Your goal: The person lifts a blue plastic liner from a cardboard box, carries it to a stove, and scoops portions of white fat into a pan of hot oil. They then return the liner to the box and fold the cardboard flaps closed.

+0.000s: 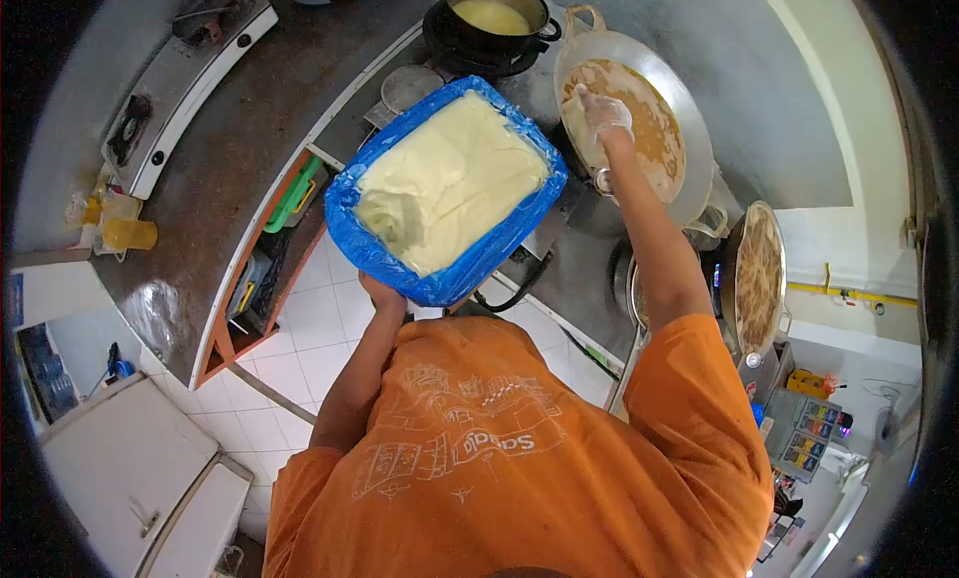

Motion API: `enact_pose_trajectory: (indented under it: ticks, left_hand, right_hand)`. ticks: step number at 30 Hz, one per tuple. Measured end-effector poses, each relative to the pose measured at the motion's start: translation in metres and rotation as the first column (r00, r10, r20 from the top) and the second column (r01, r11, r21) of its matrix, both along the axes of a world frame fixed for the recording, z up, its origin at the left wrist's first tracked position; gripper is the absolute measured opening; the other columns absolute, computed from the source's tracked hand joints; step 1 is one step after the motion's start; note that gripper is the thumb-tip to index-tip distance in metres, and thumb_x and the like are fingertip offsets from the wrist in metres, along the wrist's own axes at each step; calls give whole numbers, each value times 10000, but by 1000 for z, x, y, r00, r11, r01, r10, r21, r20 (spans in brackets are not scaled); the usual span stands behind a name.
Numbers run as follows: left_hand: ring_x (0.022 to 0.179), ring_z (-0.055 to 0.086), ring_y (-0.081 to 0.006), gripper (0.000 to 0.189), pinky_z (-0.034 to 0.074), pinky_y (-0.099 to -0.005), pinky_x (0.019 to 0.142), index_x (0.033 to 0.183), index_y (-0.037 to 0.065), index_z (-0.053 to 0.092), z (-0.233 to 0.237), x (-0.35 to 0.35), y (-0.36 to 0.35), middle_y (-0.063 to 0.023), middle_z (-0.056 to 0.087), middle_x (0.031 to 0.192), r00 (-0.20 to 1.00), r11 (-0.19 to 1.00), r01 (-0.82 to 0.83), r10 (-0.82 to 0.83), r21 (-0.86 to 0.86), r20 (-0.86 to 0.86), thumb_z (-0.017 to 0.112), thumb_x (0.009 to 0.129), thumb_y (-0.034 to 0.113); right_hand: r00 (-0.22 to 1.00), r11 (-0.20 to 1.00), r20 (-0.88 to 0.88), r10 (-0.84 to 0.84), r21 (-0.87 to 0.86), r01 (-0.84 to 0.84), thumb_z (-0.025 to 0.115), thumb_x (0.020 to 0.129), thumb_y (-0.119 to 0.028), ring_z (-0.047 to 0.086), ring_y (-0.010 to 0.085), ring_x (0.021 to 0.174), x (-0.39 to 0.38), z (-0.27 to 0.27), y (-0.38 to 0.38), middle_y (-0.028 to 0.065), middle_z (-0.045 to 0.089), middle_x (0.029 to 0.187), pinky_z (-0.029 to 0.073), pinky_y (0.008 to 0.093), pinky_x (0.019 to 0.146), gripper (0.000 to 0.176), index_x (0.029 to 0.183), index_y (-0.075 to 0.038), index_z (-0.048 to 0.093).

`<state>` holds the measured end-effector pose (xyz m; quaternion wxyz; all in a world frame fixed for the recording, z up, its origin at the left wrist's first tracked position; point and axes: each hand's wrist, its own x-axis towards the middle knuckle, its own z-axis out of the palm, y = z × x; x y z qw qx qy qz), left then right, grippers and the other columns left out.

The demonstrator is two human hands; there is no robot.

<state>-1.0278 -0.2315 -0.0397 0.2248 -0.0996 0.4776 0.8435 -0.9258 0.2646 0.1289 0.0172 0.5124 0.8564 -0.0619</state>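
Steadying the blue-lined tub (452,281) of pale batter against the counter, my left hand (382,290) grips its near rim; my gloved right hand (604,113) lies open, fingers spread, over the wide pan (700,148); batter covers only part of that pan, so I judge the spreading about half done; the tub is nearly full.

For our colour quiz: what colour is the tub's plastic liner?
The liner is blue; head view.

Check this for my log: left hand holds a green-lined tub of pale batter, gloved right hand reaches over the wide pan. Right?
Not quite. The head view shows the tub lined in blue, not green. Otherwise yes: the left hand holds it, full of pale batter, and the gloved right hand reaches over the wide pan.
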Motion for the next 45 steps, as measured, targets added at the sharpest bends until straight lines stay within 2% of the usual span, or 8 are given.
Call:
enact_pose_trajectory:
  ticks: [8,11,14,18,22,35,43,45]
  left_hand:
    - [999,670,-253,344,561,-383,851,1240,-2,594,-17,-3,-5,-113,668,1135,998,997,50,-48,-61,36,519,1024,255]
    - [997,661,-236,322,555,-373,846,1228,3,592,-15,0,-6,-101,666,1120,993,999,9,-3,-47,115,527,1024,243]
    - [991,657,-217,303,550,-357,835,1218,1,594,-16,2,-5,-90,667,1112,986,999,-4,12,-42,168,528,1025,225]
    - [974,660,-205,294,545,-345,828,1202,-4,612,-45,-1,-10,-88,676,1098,997,992,77,-77,-101,0,532,1025,216]
    - [974,640,-208,298,533,-358,826,1195,1,613,13,-2,-4,-88,662,1087,995,974,69,-52,-218,86,517,1034,232]
    - [957,671,-178,317,576,-321,841,1233,41,584,9,-3,-2,-77,672,1100,998,999,-4,7,-44,58,423,1095,276]
    - [962,670,-172,373,575,-324,867,1284,49,544,-2,-3,0,-67,666,1107,998,998,-42,40,36,47,361,1116,327]
    - [966,670,-171,373,574,-327,874,1284,57,547,-11,2,-1,-60,666,1104,999,998,4,-6,-59,-32,366,1116,337]
  right_hand:
    - [953,954,-207,-220,-250,166,273,953,-766,577,441,1228,8,71,-52,282,644,1238,405,478,1062,873,1234,-55,695]
    - [978,990,-192,76,-100,-97,404,959,-708,559,390,1267,34,66,-35,227,588,1363,420,454,1075,808,1425,-58,517]
    - [636,788,-674,-376,-594,-164,520,992,-574,594,338,1163,19,100,-60,171,575,1362,476,465,1032,689,1462,-71,488]
    - [276,554,-851,-447,-506,-661,465,997,-617,617,283,1071,6,135,-147,160,627,1258,497,464,949,697,1430,-73,518]
    - [498,148,-585,-639,-730,-668,446,995,-642,599,277,1091,-30,127,-202,164,608,1245,488,453,905,745,1375,-6,524]
    - [706,17,-348,-617,-903,-430,528,1010,-429,596,225,1011,-108,67,-270,84,643,1165,461,421,929,465,1327,-91,566]
    - [646,400,-429,632,-533,-745,581,947,-434,598,233,1140,-111,-48,-209,64,661,1168,425,417,1049,552,1351,-59,553]
    - [798,452,-493,346,-658,-602,587,948,-360,608,222,1105,-120,-38,-222,55,665,1137,444,393,1017,473,1315,-63,577]
